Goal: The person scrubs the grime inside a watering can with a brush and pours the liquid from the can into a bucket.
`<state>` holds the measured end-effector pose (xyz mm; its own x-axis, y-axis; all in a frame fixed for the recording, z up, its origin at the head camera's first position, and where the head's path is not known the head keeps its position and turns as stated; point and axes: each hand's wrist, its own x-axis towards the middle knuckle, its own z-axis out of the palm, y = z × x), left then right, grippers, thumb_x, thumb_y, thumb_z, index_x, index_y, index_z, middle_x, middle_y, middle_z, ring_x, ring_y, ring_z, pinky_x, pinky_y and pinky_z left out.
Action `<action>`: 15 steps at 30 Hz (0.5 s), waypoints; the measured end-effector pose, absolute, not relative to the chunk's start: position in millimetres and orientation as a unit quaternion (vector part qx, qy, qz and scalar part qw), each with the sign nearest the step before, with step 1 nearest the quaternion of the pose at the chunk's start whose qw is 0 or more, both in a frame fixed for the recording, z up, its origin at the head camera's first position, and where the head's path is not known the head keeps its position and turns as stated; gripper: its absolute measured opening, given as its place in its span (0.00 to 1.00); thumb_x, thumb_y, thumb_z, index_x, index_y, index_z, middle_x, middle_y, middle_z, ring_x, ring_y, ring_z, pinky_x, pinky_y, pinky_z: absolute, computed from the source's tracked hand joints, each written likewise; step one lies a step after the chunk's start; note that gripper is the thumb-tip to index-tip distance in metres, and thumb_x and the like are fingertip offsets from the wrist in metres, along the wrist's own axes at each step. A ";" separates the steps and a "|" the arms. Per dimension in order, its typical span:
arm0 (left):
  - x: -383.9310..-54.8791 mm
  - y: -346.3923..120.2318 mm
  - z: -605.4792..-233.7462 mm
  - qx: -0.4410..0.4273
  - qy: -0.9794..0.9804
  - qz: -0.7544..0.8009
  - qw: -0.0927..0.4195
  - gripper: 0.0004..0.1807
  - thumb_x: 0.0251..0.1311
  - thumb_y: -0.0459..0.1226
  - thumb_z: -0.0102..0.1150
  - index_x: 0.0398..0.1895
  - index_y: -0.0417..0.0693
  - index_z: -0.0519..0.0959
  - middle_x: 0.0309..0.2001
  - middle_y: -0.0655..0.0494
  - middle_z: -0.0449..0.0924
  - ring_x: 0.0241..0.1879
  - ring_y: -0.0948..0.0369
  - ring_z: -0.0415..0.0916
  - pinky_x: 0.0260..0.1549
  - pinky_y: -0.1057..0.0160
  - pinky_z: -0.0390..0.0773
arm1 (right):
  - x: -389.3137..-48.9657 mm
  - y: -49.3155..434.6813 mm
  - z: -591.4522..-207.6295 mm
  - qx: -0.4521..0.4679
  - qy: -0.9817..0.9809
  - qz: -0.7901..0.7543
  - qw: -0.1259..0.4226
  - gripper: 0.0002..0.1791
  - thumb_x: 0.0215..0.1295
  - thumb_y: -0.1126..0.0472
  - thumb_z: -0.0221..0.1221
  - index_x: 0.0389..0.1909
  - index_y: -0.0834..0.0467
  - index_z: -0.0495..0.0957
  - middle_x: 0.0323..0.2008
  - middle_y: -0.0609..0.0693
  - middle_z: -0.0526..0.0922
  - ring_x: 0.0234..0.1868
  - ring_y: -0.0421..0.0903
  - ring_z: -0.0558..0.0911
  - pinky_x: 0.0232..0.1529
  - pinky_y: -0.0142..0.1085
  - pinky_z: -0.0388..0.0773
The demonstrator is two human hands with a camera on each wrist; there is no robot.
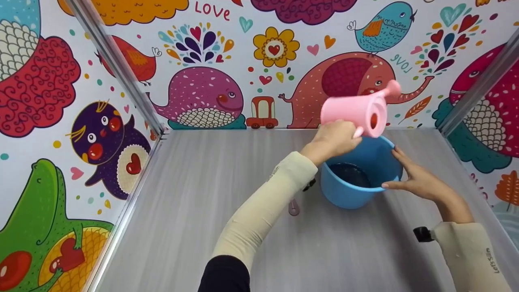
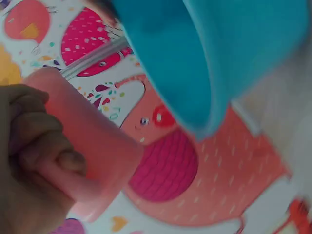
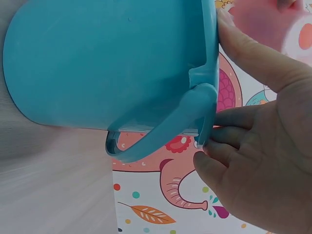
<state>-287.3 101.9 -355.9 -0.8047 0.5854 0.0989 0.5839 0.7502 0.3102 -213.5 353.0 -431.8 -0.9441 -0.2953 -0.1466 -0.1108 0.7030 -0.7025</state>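
A pink toy watering can [image 1: 348, 108] is gripped by its handle in my left hand [image 1: 334, 138]. It is lifted above the far rim of a blue bucket [image 1: 344, 194], tipped so that its round opening faces right; its sprinkler head sticks out to the upper right. The left wrist view shows curled fingers [image 2: 41, 124] around the can's handle. Dark contents [image 1: 350, 174] cover the bucket's bottom. My right hand [image 1: 423, 180] holds the bucket's right rim, thumb and fingers spread along it. Just below that rim, the bucket's blue handle [image 3: 161, 129] hangs down in the right wrist view.
A pinkish handle end with a hole [image 1: 294, 207] lies on the grey table [image 1: 194, 211], the rest hidden under my left forearm. Printed cartoon walls [image 1: 267, 81] stand behind and at both sides, joined by metal corner strips [image 1: 117, 69].
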 end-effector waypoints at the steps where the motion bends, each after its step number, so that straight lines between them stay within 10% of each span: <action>1: -288.0 100.6 -359.0 0.299 0.923 0.240 0.026 0.17 0.71 0.45 0.50 0.22 0.52 0.72 0.19 0.59 0.70 0.21 0.65 0.68 0.25 0.73 0.68 | -213.8 352.8 -432.4 -0.110 0.914 -0.370 0.125 0.62 0.60 0.48 0.67 0.79 0.56 0.30 0.79 0.63 0.30 0.74 0.79 0.40 0.58 0.77 0.54; 9: -285.1 72.4 -382.9 0.180 0.719 0.662 0.114 0.18 0.62 0.33 0.55 0.14 0.51 0.65 0.12 0.62 0.62 0.15 0.66 0.61 0.18 0.71 0.61 | -214.2 351.4 -436.2 -0.123 0.912 -0.376 0.112 0.61 0.59 0.51 0.68 0.78 0.61 0.33 0.79 0.65 0.32 0.74 0.79 0.39 0.58 0.77 0.56; 15: -274.8 31.9 -402.2 0.135 0.694 0.705 0.055 0.13 0.61 0.31 0.55 0.20 0.50 0.68 0.14 0.62 0.64 0.16 0.66 0.62 0.18 0.70 0.63 | -212.7 353.5 -435.0 -0.120 0.914 -0.374 0.106 0.62 0.58 0.50 0.68 0.78 0.60 0.33 0.79 0.64 0.31 0.75 0.78 0.39 0.58 0.76 0.55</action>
